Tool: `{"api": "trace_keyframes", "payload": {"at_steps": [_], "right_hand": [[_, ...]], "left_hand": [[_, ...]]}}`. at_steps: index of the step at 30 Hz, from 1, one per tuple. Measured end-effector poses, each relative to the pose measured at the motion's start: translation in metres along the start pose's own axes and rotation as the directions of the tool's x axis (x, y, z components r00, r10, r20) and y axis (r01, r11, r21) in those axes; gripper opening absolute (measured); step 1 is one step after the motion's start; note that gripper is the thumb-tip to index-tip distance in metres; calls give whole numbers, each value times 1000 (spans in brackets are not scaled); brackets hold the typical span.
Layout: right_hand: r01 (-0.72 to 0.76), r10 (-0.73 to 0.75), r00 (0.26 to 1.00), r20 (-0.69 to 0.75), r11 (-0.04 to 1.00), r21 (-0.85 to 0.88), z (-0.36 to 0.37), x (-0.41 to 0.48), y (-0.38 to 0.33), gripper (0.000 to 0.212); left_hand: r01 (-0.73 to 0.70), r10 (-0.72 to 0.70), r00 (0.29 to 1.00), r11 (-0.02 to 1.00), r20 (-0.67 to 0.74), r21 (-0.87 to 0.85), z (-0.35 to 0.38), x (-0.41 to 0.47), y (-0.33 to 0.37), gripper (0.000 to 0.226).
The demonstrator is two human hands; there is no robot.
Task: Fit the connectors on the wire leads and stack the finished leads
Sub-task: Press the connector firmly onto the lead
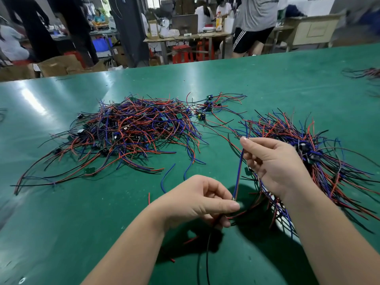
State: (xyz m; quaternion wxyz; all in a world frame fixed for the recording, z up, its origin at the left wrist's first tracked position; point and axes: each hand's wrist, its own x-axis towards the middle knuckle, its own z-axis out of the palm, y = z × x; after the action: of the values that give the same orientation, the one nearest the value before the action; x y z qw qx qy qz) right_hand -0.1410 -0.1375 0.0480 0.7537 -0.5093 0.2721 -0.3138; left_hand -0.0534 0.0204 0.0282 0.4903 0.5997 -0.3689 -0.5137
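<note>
A blue wire lead runs taut between my two hands above the green table. My right hand pinches its upper end between thumb and fingertip. My left hand pinches the lower end, with red and black leads trailing down from its fingers. A large tangled heap of red, blue and black leads with small green boards lies at the middle left. A second heap of leads, fanned outward, lies under and behind my right hand. Whether a connector sits on the held lead is hidden by my fingers.
A few loose boards with leads lie between the heaps. One single board rests near the left heap's front. More wires sit at the far right edge. Beyond the table stand people, red stools and cardboard boxes.
</note>
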Motion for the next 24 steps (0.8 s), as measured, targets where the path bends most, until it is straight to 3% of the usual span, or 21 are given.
{"api": "trace_keyframes", "payload": {"at_steps": [7, 13, 16, 21, 24], "right_hand": [[-8, 13, 998, -61, 997, 78, 2, -3, -4, 18], [48, -48, 997, -54, 999, -18, 2, -3, 0, 13], [38, -39, 999, -23, 999, -23, 3, -2, 3, 14], [-24, 22, 999, 24, 992, 120, 1, 2, 0, 15], [-57, 56, 996, 65, 998, 23, -2, 4, 2, 6]], "left_hand": [[76, -76, 996, 997, -41, -10, -9, -1, 2, 34], [60, -74, 986, 994, 151, 95, -12, -5, 2, 22], [38, -53, 983, 996, 174, 86, -14, -6, 2, 11], [-90, 91, 995, 996, 32, -22, -19, -5, 3, 10], [-257, 224, 962, 936, -156, -240, -22, -1, 6, 21]]}}
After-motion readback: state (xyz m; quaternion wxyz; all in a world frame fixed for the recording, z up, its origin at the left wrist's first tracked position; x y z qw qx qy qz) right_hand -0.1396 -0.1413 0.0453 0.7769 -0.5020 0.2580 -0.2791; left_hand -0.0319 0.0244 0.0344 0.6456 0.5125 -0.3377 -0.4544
